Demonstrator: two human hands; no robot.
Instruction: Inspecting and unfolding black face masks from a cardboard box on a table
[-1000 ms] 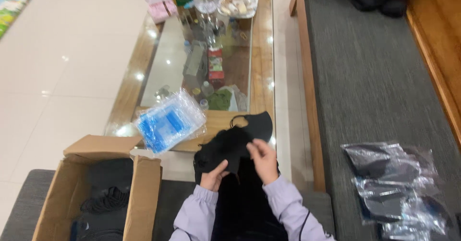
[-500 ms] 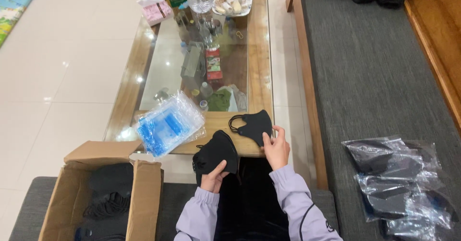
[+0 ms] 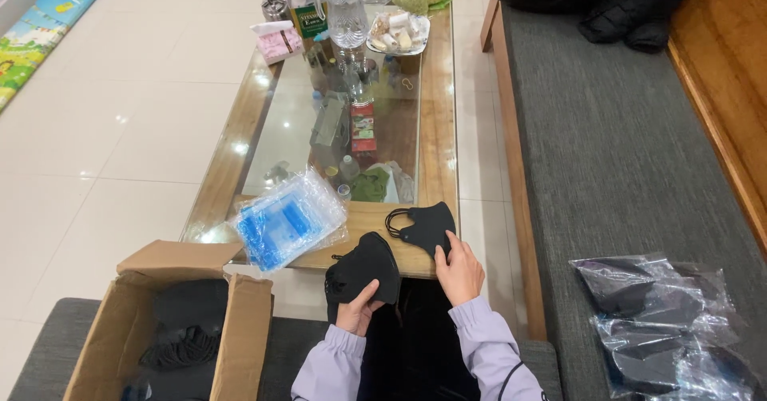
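Since half a second ago, your right hand (image 3: 459,271) has flattened one black face mask (image 3: 423,227) onto the table's near edge (image 3: 415,267); your left hand (image 3: 357,309) grips the mask stack (image 3: 363,269). Soft, light; pinch edges.

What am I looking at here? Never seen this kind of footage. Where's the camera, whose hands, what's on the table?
There is no machine: a person wears one camera on the head, looking down at their own two bare hands. The left hand grips a small stack of black face masks. The right hand rests on a single black mask lying flat on the near edge of a glass-topped coffee table. Beside it lies a pile of clear bags with blue print. An open cardboard box with dark items stands at the left. On the grey seat at the right lie bagged masks.
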